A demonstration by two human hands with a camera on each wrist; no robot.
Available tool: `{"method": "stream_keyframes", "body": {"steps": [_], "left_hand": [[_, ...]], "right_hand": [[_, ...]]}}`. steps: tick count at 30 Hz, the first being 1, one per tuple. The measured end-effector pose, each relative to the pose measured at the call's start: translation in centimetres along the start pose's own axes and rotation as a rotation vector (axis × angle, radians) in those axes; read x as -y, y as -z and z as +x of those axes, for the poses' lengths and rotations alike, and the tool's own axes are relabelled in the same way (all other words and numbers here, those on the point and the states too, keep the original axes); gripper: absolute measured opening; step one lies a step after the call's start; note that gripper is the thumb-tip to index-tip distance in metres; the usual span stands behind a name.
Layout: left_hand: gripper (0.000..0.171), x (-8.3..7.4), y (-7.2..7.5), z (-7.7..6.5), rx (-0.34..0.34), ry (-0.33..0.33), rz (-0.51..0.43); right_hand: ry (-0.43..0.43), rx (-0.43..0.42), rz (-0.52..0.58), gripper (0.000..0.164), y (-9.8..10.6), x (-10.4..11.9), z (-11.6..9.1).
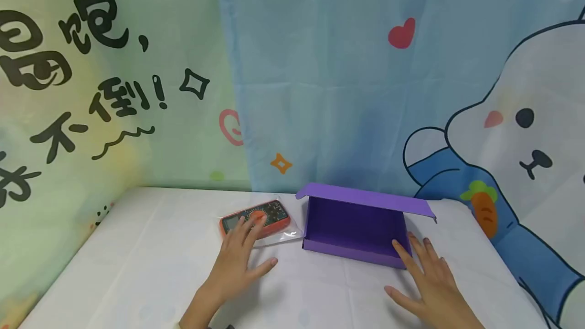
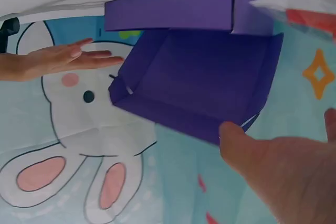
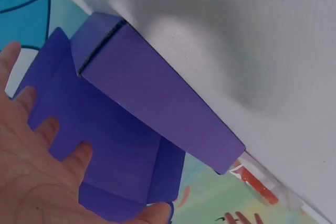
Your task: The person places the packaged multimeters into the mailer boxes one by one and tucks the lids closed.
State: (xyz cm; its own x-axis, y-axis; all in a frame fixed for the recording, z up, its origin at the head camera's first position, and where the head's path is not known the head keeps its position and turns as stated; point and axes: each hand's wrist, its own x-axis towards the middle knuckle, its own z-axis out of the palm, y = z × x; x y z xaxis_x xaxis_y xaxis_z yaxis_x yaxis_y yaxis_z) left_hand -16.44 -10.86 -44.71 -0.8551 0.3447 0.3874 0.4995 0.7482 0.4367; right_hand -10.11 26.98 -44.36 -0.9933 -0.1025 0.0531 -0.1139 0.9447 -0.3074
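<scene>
An orange multimeter (image 1: 276,210) with a dark face and a round dial lies on the table inside a clear plastic bag (image 1: 289,233). Over its near edge reach the straight fingers of my left hand (image 1: 235,268), thumb spread aside; whether they touch it I cannot tell. To the right sits a purple cardboard box (image 1: 349,254), its lid raised at the back and no contents visible inside. My right hand (image 1: 431,288) is spread at the box's front right corner, fingers extended and holding nothing. In the right wrist view, the box (image 3: 152,93) appears beyond those fingers.
The table (image 1: 137,268) has a white cloth over it. Behind it hangs a printed curtain (image 1: 292,65) with a cartoon bear or rabbit on the right and black lettering on the left.
</scene>
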Motion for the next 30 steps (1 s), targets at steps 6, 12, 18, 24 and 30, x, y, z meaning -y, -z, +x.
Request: {"method": "stream_keyframes", "body": {"steps": [6,12,18,24,30], "left_hand": [[0.074,1.5,-0.2,1.7,-0.022,0.005,-0.034],[0.074,3.5,-0.5,3.1,0.017,0.051,-0.035],[0.084,4.7,-1.1,3.9,0.064,0.167,-0.05],[0.089,5.8,-2.0,4.0,0.1,0.284,-0.026],[0.084,6.3,-2.4,3.8,0.09,0.29,0.036]], "right_hand": [[-0.011,-0.019,0.038,0.08,0.0,-1.0,0.1],[0.027,-0.095,0.126,0.051,-0.1,-1.5,0.3],[0.005,-0.101,0.264,0.035,0.5,-2.6,0.6],[0.14,-0.296,0.352,0.024,0.0,-3.1,1.9],[0.135,-0.206,0.544,0.019,1.2,-4.2,3.3]]}}
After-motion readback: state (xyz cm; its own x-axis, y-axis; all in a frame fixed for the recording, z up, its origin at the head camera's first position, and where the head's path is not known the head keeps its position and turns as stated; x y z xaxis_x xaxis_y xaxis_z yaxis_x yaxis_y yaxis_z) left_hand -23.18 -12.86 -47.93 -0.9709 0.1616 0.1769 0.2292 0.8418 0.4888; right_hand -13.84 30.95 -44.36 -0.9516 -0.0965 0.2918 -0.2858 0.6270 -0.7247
